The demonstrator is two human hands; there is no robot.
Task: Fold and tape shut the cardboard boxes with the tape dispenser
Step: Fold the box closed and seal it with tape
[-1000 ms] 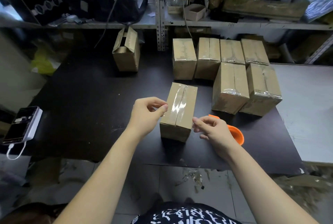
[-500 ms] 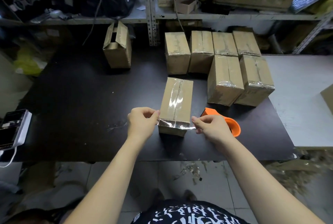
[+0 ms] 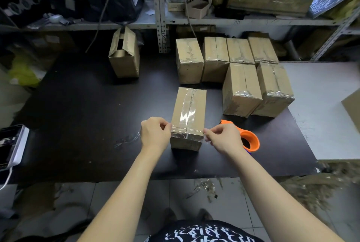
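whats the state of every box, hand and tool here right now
front box, top seam taped, near edge being taped
tape strip, stretched across front box's near edge
left hand, pinches strip's left end
right hand, pinches strip's right end
tape dispenser, set down, unheld
back-left box, flaps open
six boxes at right, taped shut

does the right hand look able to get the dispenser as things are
Probably yes: the dispenser lies right beside the right hand on the table, nothing between, though the hand now pinches tape on the box.

Black table (image 3: 81, 117), metal shelving (image 3: 158, 8), grey tiled floor (image 3: 109, 195)
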